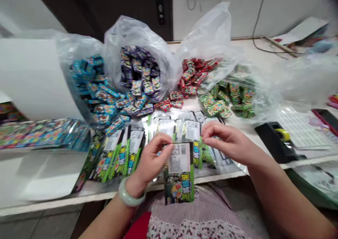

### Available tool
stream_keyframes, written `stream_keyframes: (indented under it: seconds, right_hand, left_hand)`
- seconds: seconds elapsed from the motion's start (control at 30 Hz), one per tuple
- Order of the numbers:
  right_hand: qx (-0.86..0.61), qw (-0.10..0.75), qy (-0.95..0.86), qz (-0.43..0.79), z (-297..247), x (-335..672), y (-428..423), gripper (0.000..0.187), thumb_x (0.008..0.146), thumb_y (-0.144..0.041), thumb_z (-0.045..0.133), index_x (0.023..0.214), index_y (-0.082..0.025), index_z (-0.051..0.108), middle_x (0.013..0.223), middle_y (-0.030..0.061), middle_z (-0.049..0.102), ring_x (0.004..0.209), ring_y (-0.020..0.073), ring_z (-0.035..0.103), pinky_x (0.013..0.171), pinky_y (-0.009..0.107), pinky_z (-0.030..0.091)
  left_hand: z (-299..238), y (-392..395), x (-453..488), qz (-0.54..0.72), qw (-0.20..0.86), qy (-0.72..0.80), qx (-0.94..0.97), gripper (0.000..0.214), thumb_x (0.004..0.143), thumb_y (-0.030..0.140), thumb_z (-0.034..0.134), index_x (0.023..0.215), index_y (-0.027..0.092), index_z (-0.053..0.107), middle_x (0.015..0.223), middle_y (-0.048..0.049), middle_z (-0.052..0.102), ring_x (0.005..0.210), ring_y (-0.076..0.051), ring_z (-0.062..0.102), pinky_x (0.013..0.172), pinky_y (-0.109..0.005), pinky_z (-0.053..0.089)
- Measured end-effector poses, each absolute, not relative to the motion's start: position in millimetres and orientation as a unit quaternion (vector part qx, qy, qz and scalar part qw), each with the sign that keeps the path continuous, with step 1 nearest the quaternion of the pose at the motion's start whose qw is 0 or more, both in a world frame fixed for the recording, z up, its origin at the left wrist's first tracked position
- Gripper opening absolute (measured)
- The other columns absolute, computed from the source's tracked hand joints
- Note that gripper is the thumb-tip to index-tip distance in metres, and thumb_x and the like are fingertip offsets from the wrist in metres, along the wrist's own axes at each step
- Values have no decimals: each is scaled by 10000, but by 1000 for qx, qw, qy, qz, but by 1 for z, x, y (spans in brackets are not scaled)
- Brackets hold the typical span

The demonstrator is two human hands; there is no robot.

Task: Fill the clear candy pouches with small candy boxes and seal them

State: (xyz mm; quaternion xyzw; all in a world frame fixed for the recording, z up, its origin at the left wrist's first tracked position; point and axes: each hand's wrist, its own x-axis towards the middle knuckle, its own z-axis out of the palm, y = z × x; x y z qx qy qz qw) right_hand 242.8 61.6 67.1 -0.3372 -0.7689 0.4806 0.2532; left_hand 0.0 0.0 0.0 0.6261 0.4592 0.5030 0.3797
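Note:
My left hand (151, 159), with a pale bangle at the wrist, pinches the top left corner of a flat black-and-green printed packet (179, 181). The packet hangs upright over the table's front edge, with a white label and barcode on its upper half. Just right of its top, my right hand (228, 142) has its thumb and fingertips drawn together; what they hold, if anything, is too small to make out. Behind both hands lie several more such packets (192, 128) in clear plastic. Another overlapping group of packets (123, 154) is to the left.
Clear bags along the back spill small blue sachets (104, 98), purple sachets (141, 70), red sachets (194, 73) and green sachets (218, 101). A black tape dispenser (276, 142) and a phone (327, 119) lie at right. A strip of sachets (44, 133) rests on the left.

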Motion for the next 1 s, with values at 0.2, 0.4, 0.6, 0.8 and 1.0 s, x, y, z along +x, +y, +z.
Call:
stream_keyframes:
  seconds: [0.2, 0.4, 0.6, 0.8, 1.0]
  right_hand:
    - [-309, 107, -833, 445, 75, 173, 80, 122, 869, -238, 576, 762, -189, 608, 789, 27, 642, 731, 154, 561, 686, 295, 434]
    - [-342, 52, -826, 445, 72, 166, 87, 160, 846, -267, 576, 708, -190, 597, 637, -4, 600, 592, 127, 516, 546, 256, 376]
    - [-344, 40, -830, 437, 69, 162, 89, 191, 842, -304, 563, 693, -189, 601, 626, 3, 598, 578, 129, 498, 515, 256, 341]
    - [-361, 40, -785, 502, 60, 160, 98, 106, 793, -230, 614, 697, -190, 595, 655, -1, 592, 608, 125, 501, 553, 255, 363]
    - [-324, -34, -537, 778, 24, 152, 105, 106, 733, -231, 666, 753, -184, 572, 631, -51, 533, 560, 86, 490, 558, 214, 406]
  left_hand:
    - [-1, -4, -2, 520, 386, 450, 615, 24, 903, 179, 561, 894, 198, 571, 879, -21, 564, 846, -140, 546, 750, -283, 437]
    - [-3, -3, -5, 521, 399, 447, 608, 56, 925, 228, 532, 891, 203, 569, 872, -24, 554, 843, -150, 540, 739, -300, 429]
    - [-4, -1, -3, 521, 386, 462, 605, 116, 853, 282, 659, 882, 203, 579, 861, -19, 576, 827, -156, 544, 737, -309, 433]
    - [-6, -1, -1, 536, 363, 478, 594, 107, 845, 230, 657, 863, 206, 554, 829, -3, 554, 785, -136, 548, 713, -275, 452]
    - [-2, -2, -3, 483, 317, 490, 652, 209, 854, 207, 621, 1044, 229, 537, 939, -14, 582, 867, -142, 584, 783, -259, 490]
